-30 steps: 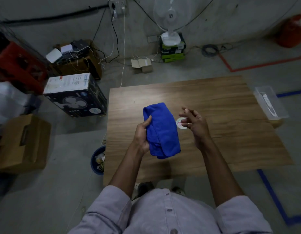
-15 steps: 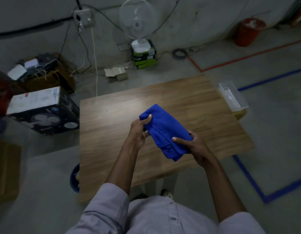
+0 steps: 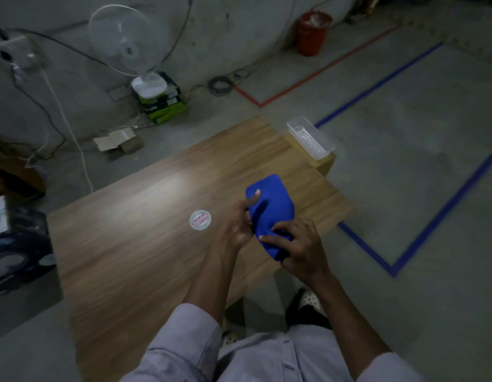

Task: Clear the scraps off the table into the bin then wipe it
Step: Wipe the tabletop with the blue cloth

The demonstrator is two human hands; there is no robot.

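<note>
Holding a blue cloth [image 3: 272, 205] in both grips, over the right side of the wooden desk [image 3: 129, 244]. Pinching the cloth's left edge with the left grip [image 3: 236, 227], thumb up on the front of it. Curling the right grip [image 3: 302, 249] round the bottom end of the cloth, fingers pressed on the blue. Hard to tell if the cloth touches the wood.

Just left of the left grip, flat on the desk: a small round sticker [image 3: 200, 220]. At the far right corner, beside the desk: a clear plastic tray [image 3: 311, 137] on a low wooden box. Further back by the wall: a white fan [image 3: 129, 45] and a red bucket [image 3: 312, 31]. On the floor to the right: lines of blue tape [image 3: 432, 216].
</note>
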